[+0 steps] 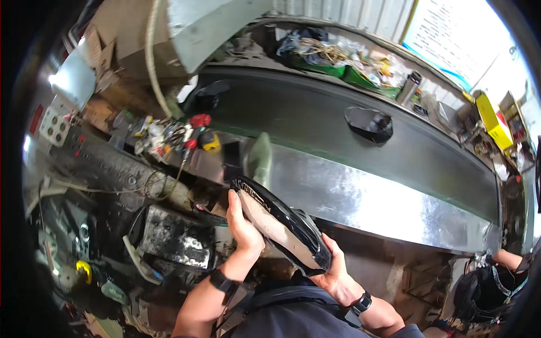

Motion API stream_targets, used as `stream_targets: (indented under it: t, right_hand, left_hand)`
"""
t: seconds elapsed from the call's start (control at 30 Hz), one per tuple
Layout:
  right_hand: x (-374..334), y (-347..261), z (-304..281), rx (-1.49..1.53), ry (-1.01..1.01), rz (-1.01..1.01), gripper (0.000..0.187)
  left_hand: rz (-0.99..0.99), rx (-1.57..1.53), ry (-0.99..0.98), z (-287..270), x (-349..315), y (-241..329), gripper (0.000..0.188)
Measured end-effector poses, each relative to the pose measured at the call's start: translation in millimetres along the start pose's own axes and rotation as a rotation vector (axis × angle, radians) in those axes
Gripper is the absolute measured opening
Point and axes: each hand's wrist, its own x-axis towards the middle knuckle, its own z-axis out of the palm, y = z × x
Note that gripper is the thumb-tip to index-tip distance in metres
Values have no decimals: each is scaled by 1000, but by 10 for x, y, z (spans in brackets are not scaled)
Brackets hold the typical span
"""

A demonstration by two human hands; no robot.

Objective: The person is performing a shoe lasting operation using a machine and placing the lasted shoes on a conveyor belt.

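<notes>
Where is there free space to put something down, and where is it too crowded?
The shiny metal strip is bare right of the green piece, along the dark belt. The belt also has room on both sides of the black item. Crowded: around the red tool on the left and the green bins at the back.

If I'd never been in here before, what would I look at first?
Probably the black shoe upper, its long pale underside showing, held at the lower middle between the person's left grip and right grip. Just beyond it, the shiny metal strip glares along the near side of the dark conveyor belt. A bright yellow box pops out at the upper right.
</notes>
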Motion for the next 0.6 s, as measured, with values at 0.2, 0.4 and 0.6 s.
stream_targets:
  t: [0.2,0.4,0.6]
  right_hand:
    - [-36,-819,-479,-31,134,-358,55]
    - [-919,-2584,-1634,-183,384,-869,37]
    - [-2422,-4259,-3055,-63,1031,-1419,48]
  left_hand:
    - [69,618,-153,710,417,-1147,59]
    - [696,1286,-485,425,1027,-1111,47]
    - [523,1459,-283,18,1801,-704,77]
